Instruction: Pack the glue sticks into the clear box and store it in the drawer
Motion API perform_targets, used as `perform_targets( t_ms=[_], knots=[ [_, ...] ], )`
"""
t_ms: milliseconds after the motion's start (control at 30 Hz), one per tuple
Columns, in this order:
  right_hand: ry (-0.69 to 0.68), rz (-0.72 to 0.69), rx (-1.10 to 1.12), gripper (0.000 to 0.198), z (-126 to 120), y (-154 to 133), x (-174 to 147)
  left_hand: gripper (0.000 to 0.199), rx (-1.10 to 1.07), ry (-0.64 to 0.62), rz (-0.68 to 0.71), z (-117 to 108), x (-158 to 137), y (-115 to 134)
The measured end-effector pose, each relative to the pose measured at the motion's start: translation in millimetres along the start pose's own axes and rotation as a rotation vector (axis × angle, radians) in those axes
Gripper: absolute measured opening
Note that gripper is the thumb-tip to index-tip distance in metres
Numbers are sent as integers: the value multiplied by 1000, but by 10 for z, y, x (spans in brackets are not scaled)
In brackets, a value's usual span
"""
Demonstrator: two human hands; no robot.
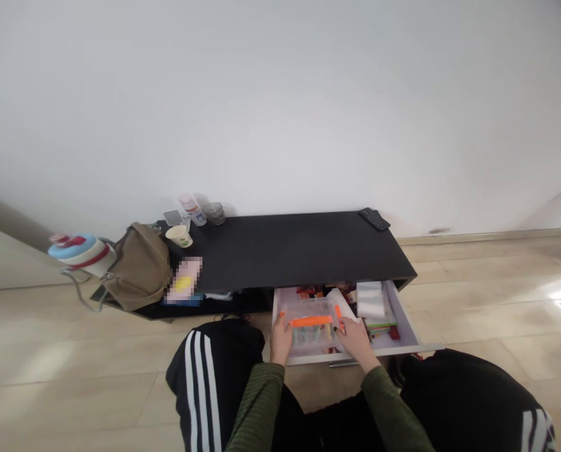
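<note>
My left fingers [279, 324] and right fingers [347, 326] grip the clear box [311, 334] — it's between them, in the open drawer [405, 316]. If I pull unevenly, it might tilt and spill — or snag the white packet [370, 299] beyond my right fingers.

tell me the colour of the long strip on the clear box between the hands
The strip is bright orange, shown in the head view.

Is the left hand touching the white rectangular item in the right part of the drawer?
Apart. The head view shows the left hand at the left side of the clear box, whose width separates it from the white item.
</note>
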State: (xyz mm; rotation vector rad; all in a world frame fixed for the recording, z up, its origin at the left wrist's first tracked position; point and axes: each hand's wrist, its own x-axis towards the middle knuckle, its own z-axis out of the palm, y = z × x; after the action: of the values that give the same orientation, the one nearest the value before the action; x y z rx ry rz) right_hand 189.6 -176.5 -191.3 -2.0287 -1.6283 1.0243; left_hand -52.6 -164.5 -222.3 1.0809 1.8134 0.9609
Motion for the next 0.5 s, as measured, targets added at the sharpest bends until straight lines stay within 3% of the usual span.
perform_targets(
  t_ms=[67, 200, 367, 500],
  knots=[
    [-37, 9, 54, 8, 39, -55, -203, 43, 15, -9, 59, 1, -51, 53],
    [-254, 121, 82, 27, 200, -118, -497, 39, 12, -46, 206, 15, -175, 192],
    [-186, -28, -69, 24, 249, -158, -455, 35, 52, -46, 377, 10, -348, 315],
    [-163, -58, -136, 28, 183, -215, -317, 33, 91, 6, 553, 31, -447, 299]
  ],
)
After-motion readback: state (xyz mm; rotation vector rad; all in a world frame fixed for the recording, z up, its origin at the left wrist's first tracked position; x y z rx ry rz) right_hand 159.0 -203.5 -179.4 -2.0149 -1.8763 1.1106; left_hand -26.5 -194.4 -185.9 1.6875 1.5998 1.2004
